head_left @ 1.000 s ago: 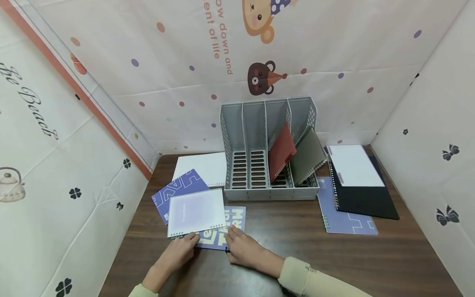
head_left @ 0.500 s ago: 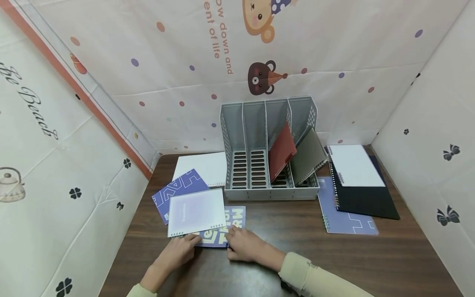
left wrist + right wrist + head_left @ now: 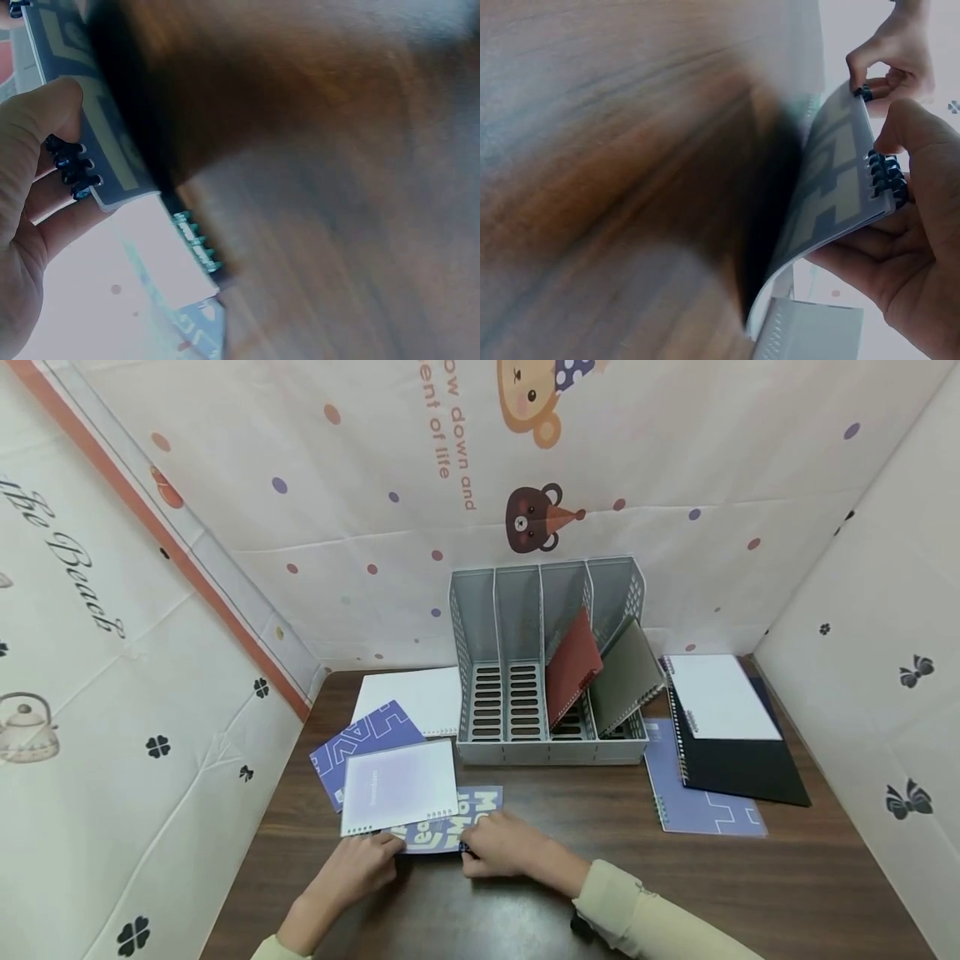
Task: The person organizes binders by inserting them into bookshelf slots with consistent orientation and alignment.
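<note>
A blue spiral notebook [image 3: 427, 837] with pale block letters lies at the front middle, its far left part under a white-and-lilac spiral notebook [image 3: 401, 785]. My left hand [image 3: 356, 868] pinches the near left corner beside the dark coils, thumb on the lettered cover [image 3: 94, 97] and fingers beneath. At the near right corner my right hand [image 3: 506, 845] grips the bound edge the same way, as the right wrist view shows. Between the hands the bound edge is raised, and the cover [image 3: 829, 180] bends down toward the wooden table.
A grey four-slot file rack [image 3: 551, 752] stands behind, holding a red notebook [image 3: 573, 668] and an olive notebook [image 3: 626, 681]. A purple-blue notebook [image 3: 367, 743] and a white one [image 3: 408, 697] lie left. White [image 3: 723, 693], black [image 3: 738, 768] and blue [image 3: 705, 810] notebooks overlap at right.
The notebook's bound edge has tilted up between both hands, and its lettering looks more foreshortened. My right hand has shifted slightly right and away from me. The head view has moved slightly.
</note>
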